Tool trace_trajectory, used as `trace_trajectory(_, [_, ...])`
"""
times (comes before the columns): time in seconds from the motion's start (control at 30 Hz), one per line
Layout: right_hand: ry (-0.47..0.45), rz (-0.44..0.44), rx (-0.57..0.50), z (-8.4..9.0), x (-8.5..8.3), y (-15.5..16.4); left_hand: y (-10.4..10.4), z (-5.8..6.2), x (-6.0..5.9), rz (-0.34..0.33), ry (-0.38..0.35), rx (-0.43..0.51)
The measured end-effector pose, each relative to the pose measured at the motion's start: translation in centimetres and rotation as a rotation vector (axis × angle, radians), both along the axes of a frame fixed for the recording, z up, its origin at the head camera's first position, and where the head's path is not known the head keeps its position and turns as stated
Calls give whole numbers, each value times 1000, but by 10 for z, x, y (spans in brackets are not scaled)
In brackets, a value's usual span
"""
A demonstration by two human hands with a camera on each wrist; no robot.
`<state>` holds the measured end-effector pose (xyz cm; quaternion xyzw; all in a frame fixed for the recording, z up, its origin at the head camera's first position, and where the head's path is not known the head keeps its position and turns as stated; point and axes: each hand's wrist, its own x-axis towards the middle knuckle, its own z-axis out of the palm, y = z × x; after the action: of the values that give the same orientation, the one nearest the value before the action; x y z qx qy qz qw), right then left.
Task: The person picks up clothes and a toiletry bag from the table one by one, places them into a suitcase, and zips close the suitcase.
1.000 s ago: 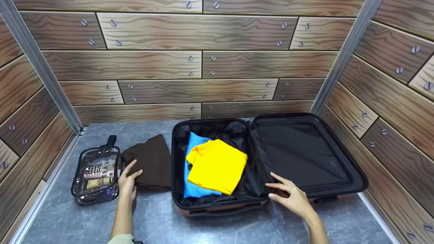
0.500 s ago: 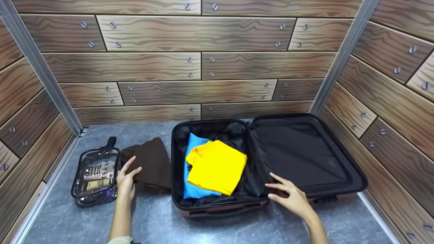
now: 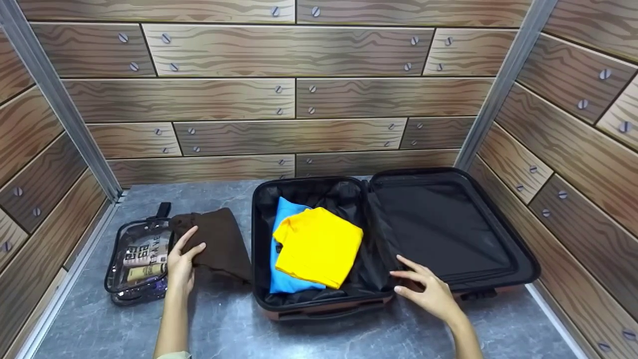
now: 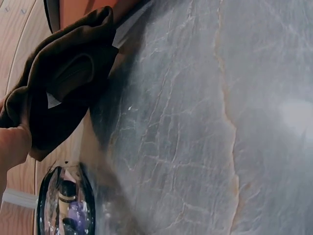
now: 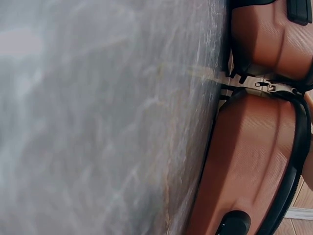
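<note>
Clear plastic forms the toiletry pouch [image 3: 140, 259] at the far left of the grey marble-patterned table [image 3: 224, 329]. Just right of it, the left hand [image 3: 182, 259] grips the folded brown garment [image 3: 219, 242], lifting its near edge. Further right lies the open suitcase [image 3: 309, 304], holding a yellow shirt [image 3: 319, 244] over a blue one [image 3: 286, 279]. The right hand [image 3: 431, 291], fingers loosely spread, rests on the suitcase's near rim by the hinge.

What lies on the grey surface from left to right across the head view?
Clear toiletry pouch → left hand gripping the brown folded garment → blue garment → yellow garment → right hand → suitcase lid.
</note>
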<state>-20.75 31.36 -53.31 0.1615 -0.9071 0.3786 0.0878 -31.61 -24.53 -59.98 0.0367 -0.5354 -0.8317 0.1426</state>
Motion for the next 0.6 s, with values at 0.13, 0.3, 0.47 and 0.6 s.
trace_trajectory(0.13, [6,-2,8,0,-1,0,-7,-6,-4,-30,38,30])
trace_trajectory(0.3, [-9,-6,11,1,-1,0,16,61,37,-24,-79,66])
trace_trajectory(0.47, [-26,-10,5,2,0,0,23,83,49,-6,-97,108])
trace_trajectory(0.6, [-22,-8,2,2,0,-1,23,88,52,-2,-83,117])
